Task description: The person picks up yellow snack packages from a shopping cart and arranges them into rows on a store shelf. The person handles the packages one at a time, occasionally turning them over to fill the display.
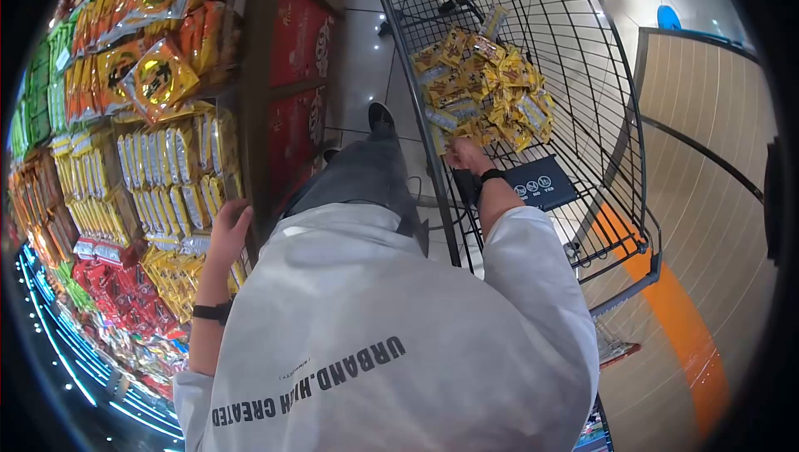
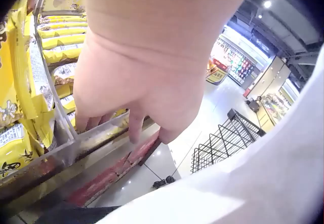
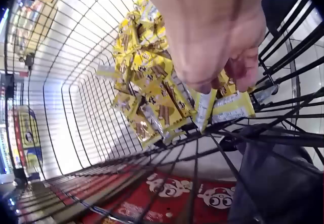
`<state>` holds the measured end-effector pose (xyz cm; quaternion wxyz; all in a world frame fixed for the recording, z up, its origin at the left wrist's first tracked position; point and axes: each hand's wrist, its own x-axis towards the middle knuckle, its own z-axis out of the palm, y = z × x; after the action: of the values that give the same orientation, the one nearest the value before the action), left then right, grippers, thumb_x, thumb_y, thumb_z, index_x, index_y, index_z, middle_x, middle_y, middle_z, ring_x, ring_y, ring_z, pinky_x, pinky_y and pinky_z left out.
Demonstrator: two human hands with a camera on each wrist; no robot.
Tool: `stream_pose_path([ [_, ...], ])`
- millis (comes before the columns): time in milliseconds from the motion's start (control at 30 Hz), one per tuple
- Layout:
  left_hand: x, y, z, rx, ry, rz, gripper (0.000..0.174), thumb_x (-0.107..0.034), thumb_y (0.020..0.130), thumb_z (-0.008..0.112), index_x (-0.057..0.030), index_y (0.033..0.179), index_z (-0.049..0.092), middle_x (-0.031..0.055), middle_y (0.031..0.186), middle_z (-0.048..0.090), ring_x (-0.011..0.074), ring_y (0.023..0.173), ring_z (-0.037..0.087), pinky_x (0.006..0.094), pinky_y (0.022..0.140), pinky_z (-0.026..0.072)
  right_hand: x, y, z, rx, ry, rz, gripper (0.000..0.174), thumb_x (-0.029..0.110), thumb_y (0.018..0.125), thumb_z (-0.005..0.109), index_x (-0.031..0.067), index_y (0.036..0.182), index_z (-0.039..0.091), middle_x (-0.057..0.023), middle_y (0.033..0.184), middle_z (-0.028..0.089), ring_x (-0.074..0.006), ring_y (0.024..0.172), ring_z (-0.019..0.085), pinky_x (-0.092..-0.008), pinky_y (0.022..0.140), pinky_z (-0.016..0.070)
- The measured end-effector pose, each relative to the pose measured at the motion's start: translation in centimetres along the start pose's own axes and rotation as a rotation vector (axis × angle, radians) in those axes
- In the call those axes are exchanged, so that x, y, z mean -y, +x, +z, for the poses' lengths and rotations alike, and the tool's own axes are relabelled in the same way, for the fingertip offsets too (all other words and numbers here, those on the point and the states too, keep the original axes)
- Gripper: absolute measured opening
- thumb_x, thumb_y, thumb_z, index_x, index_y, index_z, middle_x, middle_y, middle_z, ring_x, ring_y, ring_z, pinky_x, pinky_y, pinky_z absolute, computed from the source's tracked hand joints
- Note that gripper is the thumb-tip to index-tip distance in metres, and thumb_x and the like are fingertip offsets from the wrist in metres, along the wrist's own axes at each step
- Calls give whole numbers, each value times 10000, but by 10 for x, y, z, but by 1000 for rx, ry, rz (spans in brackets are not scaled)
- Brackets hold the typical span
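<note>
Inside the shopping cart, yellow snack packets lie in a loose heap. My right hand reaches over the cart's side rail to the near edge of this heap. In the right wrist view its fingers curl round a yellow snack packet, partly hidden by the hand. On the other side, my left hand hangs beside the display shelf with nothing in it. The left wrist view has its loosely bent fingers close to the clear shelf edge, where rows of yellow packets stand.
Orange packets and red packets fill other sections of the display. Red boxes form its base. A dark sign is fixed on the cart. Beyond the cart stands a wood-panelled counter.
</note>
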<state>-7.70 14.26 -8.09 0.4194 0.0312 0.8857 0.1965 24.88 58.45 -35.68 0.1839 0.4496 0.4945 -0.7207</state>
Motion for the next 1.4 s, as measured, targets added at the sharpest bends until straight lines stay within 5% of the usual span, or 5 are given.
stream_pose_path([
  [100,-5,1,0,32,-62,-65,264,-220,1043,599,-21,1217,610,9,762,601,97,622,570,268,570,453,-22,34,4,195,-786,-405,315,313,967,640,8,1040,603,-111,906,641,-204,649,633,-302,587,545],
  [167,-11,2,-5,24,-78,-93,241,-216,1046,595,-23,1190,611,11,739,600,98,621,570,267,572,455,-2,37,35,-202,325,448,399,338,968,659,33,1213,585,-122,1056,644,-238,736,664,-319,617,573],
  [300,-15,5,-8,92,-38,-170,194,-213,1013,620,-37,1088,651,43,878,633,112,676,587,295,609,473,0,37,40,-235,384,527,514,355,991,611,44,1383,495,-203,1324,580,-234,817,671,-315,689,569],
  [733,-21,-1,-8,25,112,-21,225,-178,970,594,-1,1094,658,124,951,644,259,874,634,379,781,506,-144,129,11,-276,610,252,312,335,925,683,52,1032,607,-101,771,617,-196,516,542,-297,440,455],
  [1400,-1,-28,12,-232,-59,146,295,-279,941,687,-1,990,600,220,1067,610,395,1034,612,459,896,505,113,-82,-13,-233,-90,-246,338,-2,938,565,-29,1267,638,-38,841,634,-114,677,586,-228,587,453],
])
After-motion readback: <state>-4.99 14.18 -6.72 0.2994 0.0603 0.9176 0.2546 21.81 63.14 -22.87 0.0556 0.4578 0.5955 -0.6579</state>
